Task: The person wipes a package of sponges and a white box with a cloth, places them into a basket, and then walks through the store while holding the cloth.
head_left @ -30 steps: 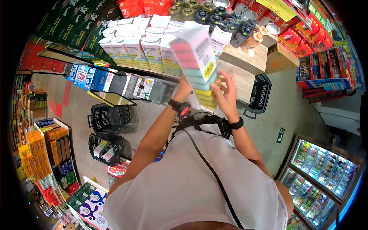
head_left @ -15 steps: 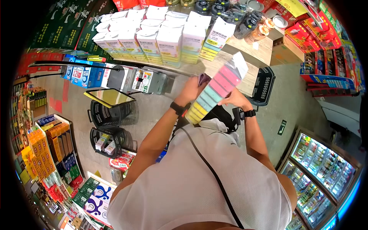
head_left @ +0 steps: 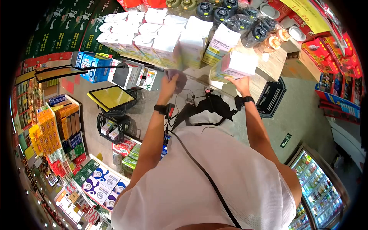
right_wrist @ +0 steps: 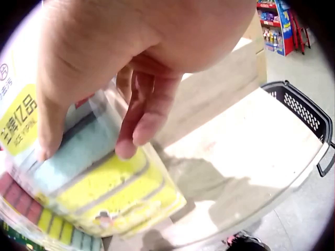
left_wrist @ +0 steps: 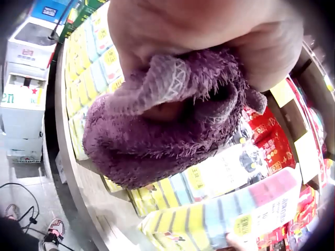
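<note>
My left hand grips a fuzzy purple cloth, bunched up, near the front edge of the shelf. A tall pack of sponges, layered pink, blue and yellow with a white paper top, is held by my right hand at the shelf's right part. In the right wrist view the thumb lies on the pack's printed face and the other fingers reach along its side, the lower end close over the wood. Rows of similar sponge packs stand just left of it.
Dark bottles and orange-capped ones stand behind on the wooden shelf. A black basket sits on the floor at right. Stacked cartons and another basket are at left.
The sponge pack has moved from before my torso up and right to the wooden shelf, in my right hand. My left hand has drawn away leftward from the pack with the purple cloth.
</note>
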`<action>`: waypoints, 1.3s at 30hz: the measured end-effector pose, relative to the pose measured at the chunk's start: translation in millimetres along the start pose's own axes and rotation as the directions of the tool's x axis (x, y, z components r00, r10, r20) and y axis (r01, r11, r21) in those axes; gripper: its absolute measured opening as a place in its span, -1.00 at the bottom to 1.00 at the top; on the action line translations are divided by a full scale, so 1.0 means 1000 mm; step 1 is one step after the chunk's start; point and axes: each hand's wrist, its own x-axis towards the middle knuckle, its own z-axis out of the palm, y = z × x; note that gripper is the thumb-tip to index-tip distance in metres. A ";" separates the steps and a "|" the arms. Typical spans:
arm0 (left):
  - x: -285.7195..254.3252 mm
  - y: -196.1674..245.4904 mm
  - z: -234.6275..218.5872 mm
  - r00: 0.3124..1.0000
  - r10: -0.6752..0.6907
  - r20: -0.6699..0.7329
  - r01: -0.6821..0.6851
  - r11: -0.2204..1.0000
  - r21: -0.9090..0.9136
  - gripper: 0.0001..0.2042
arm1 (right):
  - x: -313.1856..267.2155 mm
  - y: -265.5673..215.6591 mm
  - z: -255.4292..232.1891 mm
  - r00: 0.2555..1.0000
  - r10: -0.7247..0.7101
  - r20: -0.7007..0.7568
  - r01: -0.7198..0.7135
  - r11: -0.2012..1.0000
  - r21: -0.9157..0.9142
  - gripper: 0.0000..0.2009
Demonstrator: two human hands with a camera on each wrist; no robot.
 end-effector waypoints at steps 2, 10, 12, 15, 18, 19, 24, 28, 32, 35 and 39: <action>-0.015 0.013 -0.008 0.985 -0.170 0.011 0.169 0.984 0.061 -0.77 | 0.004 0.025 0.017 0.936 0.352 0.029 -0.338 0.917 -0.214 -0.54; -0.063 -0.011 -0.039 0.897 -0.369 -0.245 0.353 0.929 -0.109 -0.70 | 0.027 0.054 0.087 0.941 0.286 -0.178 -0.318 0.928 -0.191 -0.37; -0.071 -0.020 -0.045 0.906 -0.306 -0.294 0.268 0.950 -0.162 -0.70 | 0.035 0.050 0.097 0.935 0.303 -0.183 -0.329 0.935 -0.132 -0.31; -0.081 -0.021 -0.050 0.876 -0.336 -0.347 0.268 0.935 -0.231 -0.70 | 0.042 0.048 0.106 0.923 0.320 -0.213 -0.356 0.920 -0.163 -0.32; -0.083 -0.037 -0.053 0.881 -0.217 -0.420 0.131 0.966 -0.225 -0.71 | 0.037 0.047 0.110 0.928 0.277 -0.248 -0.300 0.952 -0.058 -0.33; -0.084 -0.038 -0.056 0.878 -0.218 -0.426 0.127 0.965 -0.231 -0.71 | 0.036 0.047 0.108 0.945 0.226 -0.235 -0.253 0.963 -0.090 -0.37; -0.084 -0.027 -0.062 0.888 -0.340 -0.310 0.267 0.930 -0.255 -0.72 | 0.031 0.054 0.103 0.968 0.150 -0.200 -0.163 0.985 -0.051 -0.44; -0.079 -0.016 -0.067 0.884 -0.360 -0.299 0.300 0.926 -0.229 -0.72 | 0.026 0.061 0.103 0.947 0.282 -0.152 -0.265 0.957 0.118 -0.47; -0.077 -0.023 -0.075 0.883 -0.411 -0.228 0.364 0.904 -0.223 -0.76 | 0.024 0.056 0.099 0.916 0.389 -0.100 -0.365 0.910 0.196 -0.49; -0.073 -0.034 -0.076 0.915 -0.324 -0.240 0.274 0.936 -0.220 -0.74 | 0.022 0.045 0.095 0.923 0.377 -0.074 -0.344 0.897 0.277 -0.50; -0.074 -0.032 -0.082 0.909 -0.322 -0.264 0.276 0.940 -0.199 -0.71 | 0.017 0.048 0.092 0.922 0.384 -0.056 -0.345 0.877 0.335 -0.50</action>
